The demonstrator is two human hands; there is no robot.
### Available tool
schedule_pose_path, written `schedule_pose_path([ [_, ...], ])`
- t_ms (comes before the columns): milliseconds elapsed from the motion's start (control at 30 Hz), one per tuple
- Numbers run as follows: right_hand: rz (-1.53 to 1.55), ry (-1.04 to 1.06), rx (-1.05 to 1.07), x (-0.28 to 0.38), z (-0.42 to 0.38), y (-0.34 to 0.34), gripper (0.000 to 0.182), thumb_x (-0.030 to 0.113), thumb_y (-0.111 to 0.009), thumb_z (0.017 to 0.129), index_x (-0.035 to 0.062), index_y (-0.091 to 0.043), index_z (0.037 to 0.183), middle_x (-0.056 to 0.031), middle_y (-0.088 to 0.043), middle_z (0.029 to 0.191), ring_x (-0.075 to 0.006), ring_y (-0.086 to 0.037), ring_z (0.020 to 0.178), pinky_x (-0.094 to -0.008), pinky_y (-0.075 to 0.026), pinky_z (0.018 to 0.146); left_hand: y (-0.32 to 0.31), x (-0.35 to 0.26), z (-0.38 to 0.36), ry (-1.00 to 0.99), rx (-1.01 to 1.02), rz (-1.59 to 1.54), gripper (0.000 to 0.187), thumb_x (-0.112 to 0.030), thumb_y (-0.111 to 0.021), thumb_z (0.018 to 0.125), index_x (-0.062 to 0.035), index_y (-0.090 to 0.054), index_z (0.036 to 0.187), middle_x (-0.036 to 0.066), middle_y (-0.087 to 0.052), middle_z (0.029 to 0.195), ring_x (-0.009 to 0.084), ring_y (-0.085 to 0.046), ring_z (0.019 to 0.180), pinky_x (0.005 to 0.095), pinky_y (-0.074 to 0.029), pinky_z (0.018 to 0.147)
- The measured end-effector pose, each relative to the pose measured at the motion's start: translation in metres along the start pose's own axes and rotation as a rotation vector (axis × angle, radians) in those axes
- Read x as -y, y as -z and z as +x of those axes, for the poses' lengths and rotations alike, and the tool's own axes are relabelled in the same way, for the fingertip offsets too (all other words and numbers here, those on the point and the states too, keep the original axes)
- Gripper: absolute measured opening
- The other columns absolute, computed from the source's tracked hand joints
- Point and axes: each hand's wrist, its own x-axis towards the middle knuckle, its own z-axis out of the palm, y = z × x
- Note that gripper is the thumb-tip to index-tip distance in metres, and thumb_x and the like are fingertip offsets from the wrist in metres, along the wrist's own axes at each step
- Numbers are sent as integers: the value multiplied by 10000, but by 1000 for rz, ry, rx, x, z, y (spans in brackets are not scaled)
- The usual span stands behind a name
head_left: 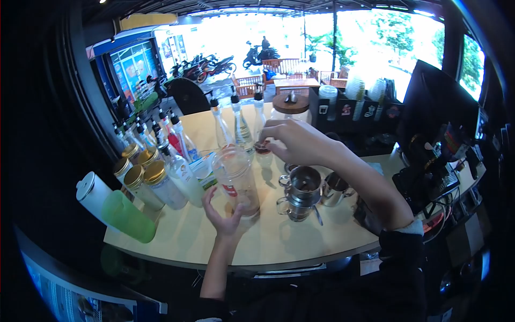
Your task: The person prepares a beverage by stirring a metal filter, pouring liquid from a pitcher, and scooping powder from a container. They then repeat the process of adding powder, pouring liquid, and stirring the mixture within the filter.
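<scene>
My left hand [224, 214] cups the base of a clear plastic cup [236, 180] that stands on the cream counter [284, 236]. My right hand [298, 140] reaches across to the row of tall pump syrup bottles [241, 126], its fingers closed around the lower part of the bottle at the right end [261, 129]. Whether that bottle is lifted off the counter I cannot tell. Just right of the cup stand small metal pitchers [303, 196].
Gold-lidded glass jars [147, 182] and more pump bottles [166, 134] crowd the counter's left side, with a green tumbler [129, 217] and a white bottle [91, 193] at the left edge. A lidded jar [291, 106], cup stacks [370, 94] and a screen [437, 107] stand at the back right.
</scene>
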Motion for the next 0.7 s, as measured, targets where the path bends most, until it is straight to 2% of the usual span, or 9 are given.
schedule_pose_path([
  [67,1,-68,-39,-11,-29,13,158,120,-558,830,18,-624,930,-122,-608,964,-288,-623,860,-380,-489,776,-9,-19,0,-166,-35,-31,491,-225,-717,719,-2,-531,1115,161,-564,1060,292,-551,971,391,-433,867],
  [100,9,-151,-62,-18,-44,17,150,114,-568,828,15,-622,927,-120,-602,938,-270,-619,841,-367,-490,757,-18,-31,0,-164,-30,-41,491,-225,-717,719,-2,-531,1115,161,-564,1060,292,-551,971,391,-433,867],
  [167,15,-238,-79,-30,-73,19,143,109,-577,827,12,-620,924,-119,-595,911,-252,-615,822,-354,-491,738,-36,-52,-3,-225,169,-132,464,-209,-713,721,12,-542,1091,150,-584,980,295,-567,908,380,-451,832],
  [233,54,-348,-115,-43,-102,15,139,88,-588,819,11,-620,929,-119,-587,869,-233,-607,775,-334,-491,714,-59,-65,-2,-241,225,-154,506,-222,-710,721,12,-524,1130,164,-566,1028,298,-555,945,387,-436,854],
  [300,50,-414,-105,-55,-132,10,160,104,-590,814,11,-614,942,-125,-599,915,-269,-608,787,-362,-491,734,-81,-65,-4,-103,246,-269,589,-265,-709,715,7,-495,1191,175,-528,1122,292,-525,1020,397,-418,881],
  [333,54,-478,-97,-62,-148,6,182,120,-591,810,11,-608,954,-130,-612,961,-304,-610,799,-389,-491,755,-88,-63,-5,-23,242,-322,728,-356,-736,693,-4,-441,1257,169,-480,1212,280,-480,1120,393,-389,929],
  [467,123,-615,-105,-96,-215,-27,207,137,-589,829,-12,-607,972,-149,-622,944,-309,-616,794,-401,-491,741,-106,-50,1,186,278,-551,947,-471,-795,622,-13,-365,1331,140,-454,1283,256,-428,1228,376,-339,1009],
  [600,290,-738,-93,-98,-252,-59,232,159,-577,867,-38,-595,988,-182,-635,919,-305,-625,785,-385,-490,739,-116,-22,-14,361,510,-818,923,-433,-821,619,-7,-395,1318,114,-501,1258,229,-463,1209,373,-322,1044],
  [700,330,-752,-95,-111,-267,-81,222,179,-562,902,-39,-569,947,-144,-638,878,-235,-622,768,-333,-489,730,-115,-23,-22,343,596,-702,975,-502,-809,629,0,-371,1341,118,-493,1287,225,-487,1194,357,-354,1023],
])
